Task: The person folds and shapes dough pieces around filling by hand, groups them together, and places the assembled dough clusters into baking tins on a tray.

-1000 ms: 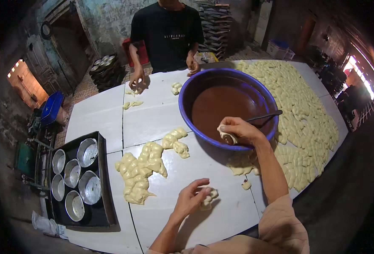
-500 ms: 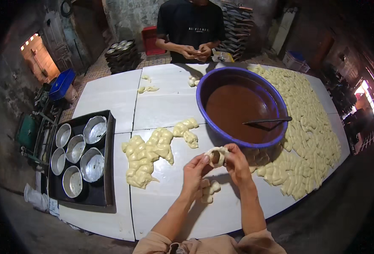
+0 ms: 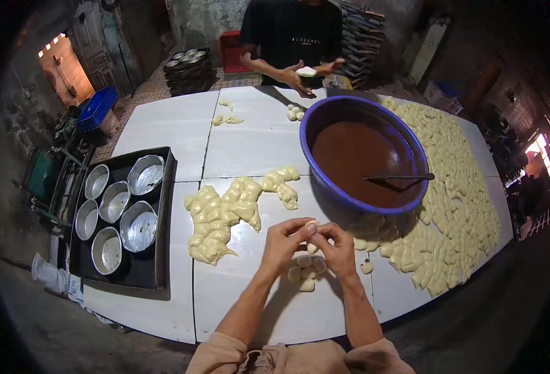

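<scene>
My left hand [image 3: 284, 242] and my right hand [image 3: 337, 249] meet above the near middle of the white table, fingertips pinched together on a small piece of pale dough [image 3: 312, 247]. Fingers cover most of the dough, and no brown filling shows on it. Just below, between my forearms, a cluster of smooth dough balls [image 3: 307, 273] rests on the table. Ahead and to the right stands a purple basin [image 3: 310, 171] of brown filling [image 3: 353, 156], a dark-handled utensil [image 3: 399, 177] lying across it. A small brown-marked dough bit [image 3: 366, 267] sits right of my right hand.
Joined dough lumps [image 3: 222, 212] lie left of my hands; many dough pieces [image 3: 455, 193] spread across the right side. A black tray [image 3: 163, 218] with several round metal tins [image 3: 139, 225] stands at left. Across the table, a co-worker [image 3: 297, 37] handles dough near another small dough-ball cluster [image 3: 295, 112].
The dough, open around brown filling before, is now pinched together with the filling out of sight. The co-worker's hands have moved apart, a flattened dough piece between them. My view has shifted slightly.
</scene>
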A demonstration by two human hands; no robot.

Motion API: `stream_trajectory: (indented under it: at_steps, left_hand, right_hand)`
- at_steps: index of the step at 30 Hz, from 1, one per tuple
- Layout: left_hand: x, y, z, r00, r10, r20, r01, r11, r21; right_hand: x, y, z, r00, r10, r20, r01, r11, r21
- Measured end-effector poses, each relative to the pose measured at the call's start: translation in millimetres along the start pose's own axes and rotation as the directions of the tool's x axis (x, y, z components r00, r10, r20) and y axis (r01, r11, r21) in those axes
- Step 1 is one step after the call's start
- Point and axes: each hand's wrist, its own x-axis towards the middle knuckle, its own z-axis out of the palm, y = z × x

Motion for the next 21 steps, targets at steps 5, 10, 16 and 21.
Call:
stream_trajectory:
  at_steps: [5, 10, 16, 21]
  left_hand:
    - [-4.2, 10.2, -9.7, 0.998, -0.051, 0.045, 0.052, 0.998, -0.029]
    - [-20.9, -4.3, 1.1, 0.994, 0.092, 0.064, -0.091, 0.996, -0.017]
    - [-28.9, -21.5, 7.0, 0.996, 0.014, 0.089, -0.008, 0.998, -0.064]
    - [-33.0, -30.1, 11.9, 0.999, 0.046, 0.007, -0.047, 0.993, 0.111]
  right_hand:
    - [-9.3, -7.4, -3.5, 0.943, -0.299, 0.146, 0.306, 0.951, -0.031]
    - [-10.9, 6.8, 10.2, 0.947, -0.283, -0.152, 0.317, 0.902, 0.294]
    - [-18.7, 13.4, 21.7, 0.889, -0.291, -0.354, 0.304, 0.952, -0.018]
    - [-22.1, 3.3, 3.6, 0.928, -0.310, -0.209, 0.214, 0.899, -0.382]
